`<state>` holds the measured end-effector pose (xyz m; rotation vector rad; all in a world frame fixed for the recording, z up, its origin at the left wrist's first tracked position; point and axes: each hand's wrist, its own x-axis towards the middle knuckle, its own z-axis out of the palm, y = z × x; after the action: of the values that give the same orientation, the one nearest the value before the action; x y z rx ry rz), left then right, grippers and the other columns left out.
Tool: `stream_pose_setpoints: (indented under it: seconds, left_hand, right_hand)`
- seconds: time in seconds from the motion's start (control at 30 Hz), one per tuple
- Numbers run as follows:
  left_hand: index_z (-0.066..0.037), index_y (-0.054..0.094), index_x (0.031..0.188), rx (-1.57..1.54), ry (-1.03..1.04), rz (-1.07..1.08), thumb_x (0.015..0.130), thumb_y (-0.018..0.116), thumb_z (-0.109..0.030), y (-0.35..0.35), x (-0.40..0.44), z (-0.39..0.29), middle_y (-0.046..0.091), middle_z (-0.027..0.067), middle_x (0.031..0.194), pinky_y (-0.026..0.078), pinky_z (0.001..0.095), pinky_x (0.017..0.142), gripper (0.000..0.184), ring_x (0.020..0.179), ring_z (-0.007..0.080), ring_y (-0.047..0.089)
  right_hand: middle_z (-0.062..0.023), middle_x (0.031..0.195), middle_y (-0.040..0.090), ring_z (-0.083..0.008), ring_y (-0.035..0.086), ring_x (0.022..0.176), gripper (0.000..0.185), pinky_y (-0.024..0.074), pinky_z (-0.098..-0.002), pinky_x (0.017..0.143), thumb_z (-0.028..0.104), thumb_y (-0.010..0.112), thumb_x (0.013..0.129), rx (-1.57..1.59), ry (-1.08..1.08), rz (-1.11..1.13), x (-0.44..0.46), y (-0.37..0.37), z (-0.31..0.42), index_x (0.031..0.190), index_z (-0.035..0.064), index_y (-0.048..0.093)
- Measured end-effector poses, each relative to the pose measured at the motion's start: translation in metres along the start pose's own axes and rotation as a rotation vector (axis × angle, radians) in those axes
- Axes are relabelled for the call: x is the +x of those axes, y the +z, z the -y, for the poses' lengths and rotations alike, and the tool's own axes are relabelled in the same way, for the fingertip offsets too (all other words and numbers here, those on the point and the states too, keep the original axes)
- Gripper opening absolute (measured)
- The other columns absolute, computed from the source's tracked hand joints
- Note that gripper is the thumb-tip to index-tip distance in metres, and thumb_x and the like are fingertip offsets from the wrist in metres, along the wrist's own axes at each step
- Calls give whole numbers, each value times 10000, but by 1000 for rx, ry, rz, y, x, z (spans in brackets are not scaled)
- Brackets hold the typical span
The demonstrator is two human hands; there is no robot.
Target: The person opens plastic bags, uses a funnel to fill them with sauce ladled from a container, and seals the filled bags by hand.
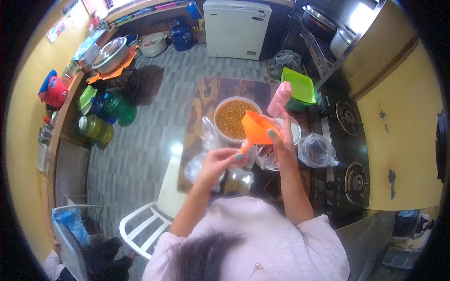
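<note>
An orange funnel (257, 129) is tilted in front of me, its wide mouth toward my right hand and its narrow spout pointing down to the left. My right hand (282, 143) grips the cone, thumb on the rim. At the spout, my left hand (224, 161) pinches the tip with its fingers. Just beyond the funnel stands a bowl (217, 122) full of a yellow-brown chopped mixture (234, 117). A pink bottle (280, 99) stands behind my right hand. Clear plastic bags (239, 180) lie on the table below my left hand.
A green container (300, 88) stands at the table's far right, beside a black gas stove (348, 140). Another clear bag (317, 150) lies near the stove. A white plastic chair (150, 225) is at my left. Behind it, a person (110, 257) is partly visible at the lower left.
</note>
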<state>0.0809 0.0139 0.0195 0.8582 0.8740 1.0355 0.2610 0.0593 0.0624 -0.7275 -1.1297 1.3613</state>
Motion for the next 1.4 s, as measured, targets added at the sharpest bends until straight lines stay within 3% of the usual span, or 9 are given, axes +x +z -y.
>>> stream_pose_setpoints:
  seconds: [0.4, 0.5, 0.7, 0.8, 0.9, 1.0, 1.2, 1.3, 1.4]
  left_hand:
    - [32, 590, 1056, 81, 44, 85, 837, 601, -164, 8, 4, 11, 643, 83, 937, 464, 262, 794, 294, 858, 128, 598]
    - [16, 612, 1011, 76, 141, -89, 829, 606, -142, 9, 4, 8, 648, 79, 897, 473, 254, 748, 241, 823, 130, 607]
    - [17, 618, 982, 40, 328, -229, 823, 614, -139, -1, 9, 4, 645, 70, 888, 475, 243, 733, 222, 812, 121, 602]
    - [21, 610, 991, 51, 334, -236, 832, 604, -141, 1, 8, 3, 644, 68, 886, 476, 247, 732, 227, 812, 117, 601]
    - [21, 605, 991, 99, 396, -297, 836, 599, -149, -2, 9, 1, 642, 72, 885, 477, 253, 732, 230, 818, 131, 607]
    - [42, 601, 985, 2, 336, -368, 840, 543, -66, -5, 9, -3, 635, 87, 901, 467, 271, 770, 189, 849, 146, 600]
    - [34, 589, 984, -163, 397, -503, 794, 624, -130, -24, 9, -12, 628, 110, 915, 468, 303, 808, 253, 870, 191, 606]
    - [31, 588, 985, -167, 395, -549, 796, 634, -153, -30, 7, -15, 630, 111, 916, 464, 288, 803, 268, 863, 185, 606]
    - [26, 587, 996, -147, 410, -590, 808, 624, -156, -36, 8, -13, 628, 115, 933, 463, 273, 790, 264, 862, 179, 602]
  right_hand:
    - [-186, 1171, 482, -212, 486, 1088, 895, 383, -316, 931, 285, 711, 729, -129, 76, 98, -5, 5, -8, 1358, 46, 121]
    - [-155, 1192, 476, -201, 477, 1105, 861, 384, -320, 934, 273, 709, 739, -38, -2, 95, -8, -2, -21, 1359, 63, 149]
    - [-61, 1078, 566, -165, 567, 982, 404, 439, -286, 862, 94, 666, 766, -378, 112, 243, -37, 15, -57, 1135, 20, 519]
    - [-65, 995, 596, -142, 612, 842, 164, 461, -242, 791, 7, 621, 774, -64, 265, 50, -42, 23, -69, 935, -15, 603]
    - [-76, 954, 597, -126, 617, 765, 71, 467, -207, 735, -32, 566, 800, -232, 167, 65, -44, 26, -71, 859, -27, 605]
    - [-63, 845, 641, -116, 616, 732, 66, 443, -279, 833, 18, 565, 815, -102, 237, 52, -44, 33, -67, 845, 9, 624]
    - [-8, 689, 668, -99, 616, 707, 93, 251, -392, 1020, 147, 576, 821, -412, 221, 124, -52, 34, -76, 817, 76, 635]
    - [-43, 740, 655, -104, 606, 732, 85, 324, -335, 983, 29, 561, 803, -530, 136, 170, -52, 37, -64, 826, 7, 640]
    - [-29, 691, 661, -148, 615, 718, 81, 294, -397, 998, 125, 575, 799, -559, 89, 178, -52, 34, -63, 787, 63, 625]
